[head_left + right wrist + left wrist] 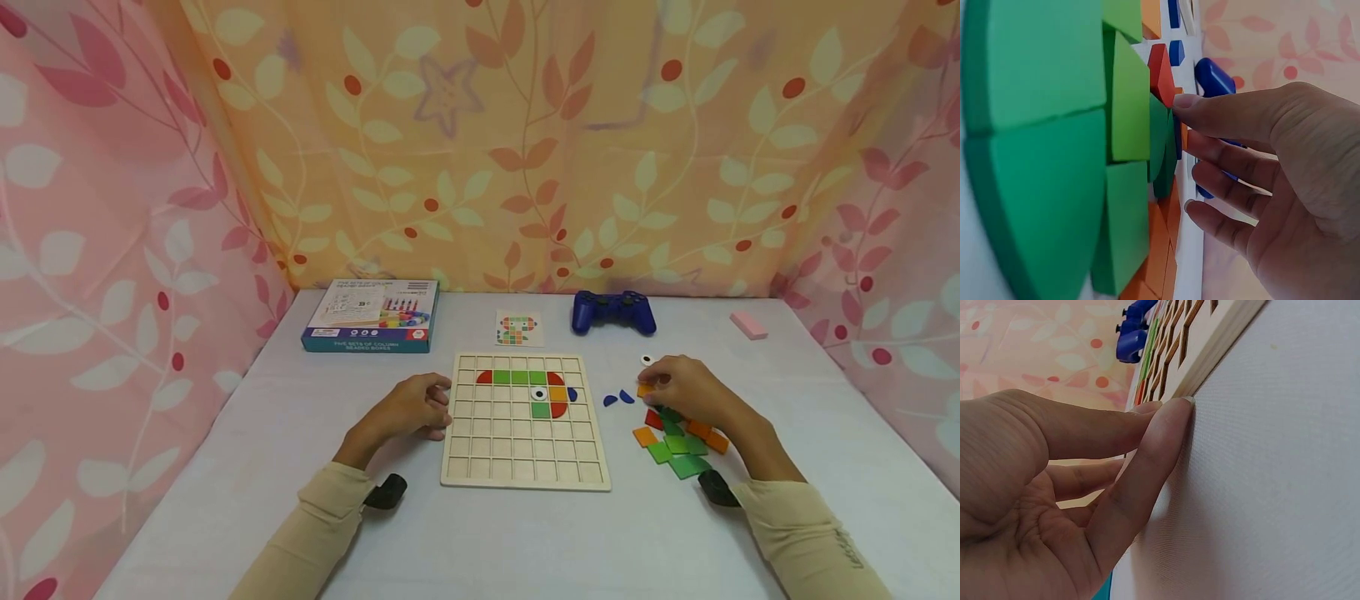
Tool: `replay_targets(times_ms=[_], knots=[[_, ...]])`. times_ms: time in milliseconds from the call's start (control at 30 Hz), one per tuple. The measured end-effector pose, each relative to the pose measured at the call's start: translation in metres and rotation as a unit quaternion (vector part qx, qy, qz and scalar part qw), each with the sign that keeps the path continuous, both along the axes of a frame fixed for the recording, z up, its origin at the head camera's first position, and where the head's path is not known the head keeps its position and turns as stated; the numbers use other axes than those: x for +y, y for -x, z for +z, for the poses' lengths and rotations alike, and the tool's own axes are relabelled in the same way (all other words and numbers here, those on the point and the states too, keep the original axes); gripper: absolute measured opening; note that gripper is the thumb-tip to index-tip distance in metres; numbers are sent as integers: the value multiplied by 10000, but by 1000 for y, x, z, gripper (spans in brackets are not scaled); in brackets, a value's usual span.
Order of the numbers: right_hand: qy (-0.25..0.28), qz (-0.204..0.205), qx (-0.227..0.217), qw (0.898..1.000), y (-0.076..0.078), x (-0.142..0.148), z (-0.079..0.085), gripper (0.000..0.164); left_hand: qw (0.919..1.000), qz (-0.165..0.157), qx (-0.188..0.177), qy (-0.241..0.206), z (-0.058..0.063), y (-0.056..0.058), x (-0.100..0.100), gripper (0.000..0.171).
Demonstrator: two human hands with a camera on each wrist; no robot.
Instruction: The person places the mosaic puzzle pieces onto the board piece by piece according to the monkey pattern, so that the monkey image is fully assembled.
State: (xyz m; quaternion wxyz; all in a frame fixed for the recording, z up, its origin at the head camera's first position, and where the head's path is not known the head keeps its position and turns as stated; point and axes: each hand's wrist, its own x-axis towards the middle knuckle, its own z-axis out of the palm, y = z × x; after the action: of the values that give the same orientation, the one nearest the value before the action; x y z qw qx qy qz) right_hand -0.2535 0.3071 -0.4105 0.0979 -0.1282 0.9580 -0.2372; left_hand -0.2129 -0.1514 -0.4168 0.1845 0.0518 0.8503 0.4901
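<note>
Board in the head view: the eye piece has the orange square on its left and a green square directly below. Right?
Not quite: the orange square is on the right of the eye piece, as the head view shows. The green square directly below it on the board is correct.

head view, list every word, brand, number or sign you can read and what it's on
"FIVE SETS OF COLUMN BEADED BOXES": front edge of the box
"FIVE SETS OF COLUMN": top of the same box; the line under it is blurred
Other print and symbols on the box top: too small to read
Lettering on the right sleeve: too blurred to read
Grid board: no readable text
</note>
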Motion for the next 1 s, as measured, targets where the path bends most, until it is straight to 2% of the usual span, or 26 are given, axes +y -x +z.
replay_targets(times_ms=[533,800,1000], knots=[[-63,-68,-63,9999,-5,6,1,35,10000,69,-16,-43,-4,1,1,60],[-150,25,49,9999,0,4,0,33,10000,-33,-3,-68,-2,0,1,60],[-65,173,183,9997,6,-10,1,31,10000,-5,-40,-71,-1,0,1,60]])
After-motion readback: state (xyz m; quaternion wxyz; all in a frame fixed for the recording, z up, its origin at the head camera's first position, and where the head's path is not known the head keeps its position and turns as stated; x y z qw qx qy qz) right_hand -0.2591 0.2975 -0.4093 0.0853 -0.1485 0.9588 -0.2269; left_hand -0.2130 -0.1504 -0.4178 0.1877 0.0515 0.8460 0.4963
